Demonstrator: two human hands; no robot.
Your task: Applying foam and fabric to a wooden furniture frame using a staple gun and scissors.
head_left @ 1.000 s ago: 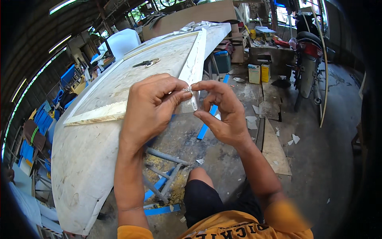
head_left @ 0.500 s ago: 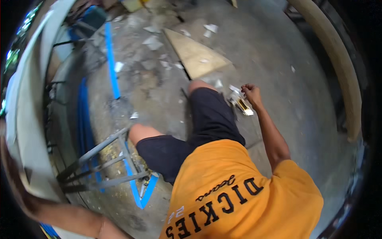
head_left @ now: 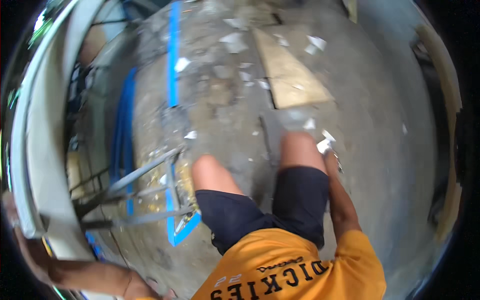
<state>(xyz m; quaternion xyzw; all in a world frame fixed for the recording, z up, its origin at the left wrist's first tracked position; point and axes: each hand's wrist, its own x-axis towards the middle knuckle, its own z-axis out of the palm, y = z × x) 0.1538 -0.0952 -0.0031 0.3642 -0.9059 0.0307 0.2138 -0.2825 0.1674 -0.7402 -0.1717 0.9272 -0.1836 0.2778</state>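
Right hand (head_left: 331,159) lowered beside right knee; small white scrap with thin metal blade (head_left: 326,146) apparently pinched in fingers, blur preventing certainty. Left hand (head_left: 9,206) placed at edge of large white curved panel (head_left: 42,145); finger state cannot be told. Grey metal stand (head_left: 145,172) seen beside left knee on littered concrete floor (head_left: 380,150).

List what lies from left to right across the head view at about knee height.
White panel → grey metal stand → blue strip on the floor → left knee → right knee → right hand, which seems to hold a small pale object → bare concrete floor.
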